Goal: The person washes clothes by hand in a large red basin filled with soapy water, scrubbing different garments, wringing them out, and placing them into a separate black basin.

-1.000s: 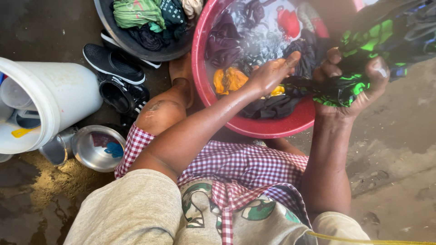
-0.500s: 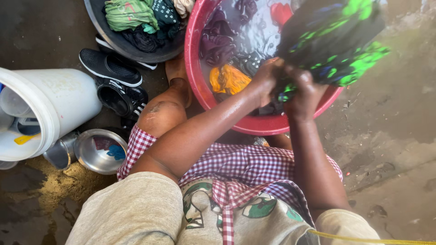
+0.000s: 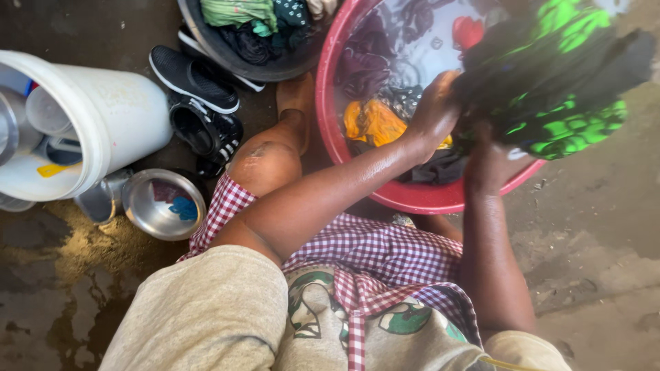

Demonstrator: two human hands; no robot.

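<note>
Single view only: a head-worn camera looks steeply down from above the seated person, facing forward over the lap. It sits close, so the torso fills the 6 o'clock edge. The red basin [image 3: 412, 199] lies at 1 o'clock, the white bucket [image 3: 117, 117] at 10 o'clock.

- At my ten o'clock lay a white bucket [image 3: 120, 117] tipped on its side, with cups and small containers inside its mouth.
- Just below it, at nine o'clock, sat a steel bowl [image 3: 163, 204] beside a small metal cup [image 3: 96, 200].
- Toward eleven o'clock were two black shoes [image 3: 199, 103], one touching the other.
- At twelve o'clock stood a dark basin [image 3: 265, 65] heaped with green and dark clothes.
- My red checked skirt [image 3: 357, 251] covered my lap at six o'clock.
- The concrete floor [image 3: 62, 295] was wet at seven o'clock.
</note>
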